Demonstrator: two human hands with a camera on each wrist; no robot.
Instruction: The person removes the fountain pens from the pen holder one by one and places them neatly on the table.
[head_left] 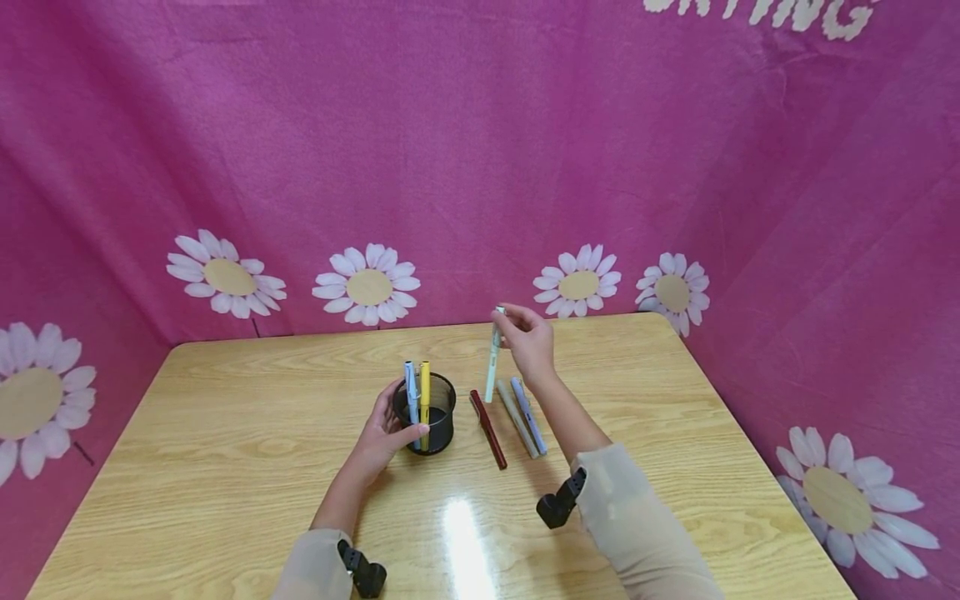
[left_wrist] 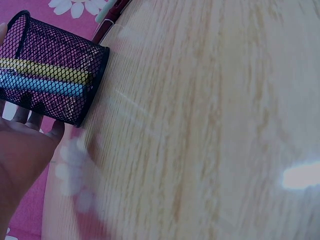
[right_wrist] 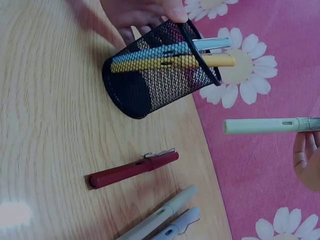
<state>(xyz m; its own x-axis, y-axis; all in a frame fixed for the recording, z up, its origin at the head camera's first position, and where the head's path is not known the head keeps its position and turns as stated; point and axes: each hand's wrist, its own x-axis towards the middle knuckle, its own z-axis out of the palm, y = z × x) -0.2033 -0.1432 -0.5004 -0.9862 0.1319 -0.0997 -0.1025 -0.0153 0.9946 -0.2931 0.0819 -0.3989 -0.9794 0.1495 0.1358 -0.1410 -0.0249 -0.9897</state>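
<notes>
My left hand [head_left: 381, 435] holds a black mesh pen cup [head_left: 444, 417] by its left side, the thumb at the rim. Inside the cup stand a light blue pen [right_wrist: 155, 51] and a yellow pen [head_left: 425, 385], leaning on the wall near that hand. Up above the table, my right hand [head_left: 529, 340] pinches a pale green pen [right_wrist: 260, 125] near its clip end, so that it hangs almost upright. Below it on the table lie a dark red pen [right_wrist: 132, 169], a grey-beige pen [head_left: 517, 418] and a lavender-blue pen [head_left: 529, 417].
The wooden table [head_left: 225, 450] is backed by a magenta cloth [head_left: 465, 167] printed with white daisies. A bright light reflection [head_left: 467, 542] shows on the tabletop near the front. Small black cameras [head_left: 558, 504] sit on both sleeves.
</notes>
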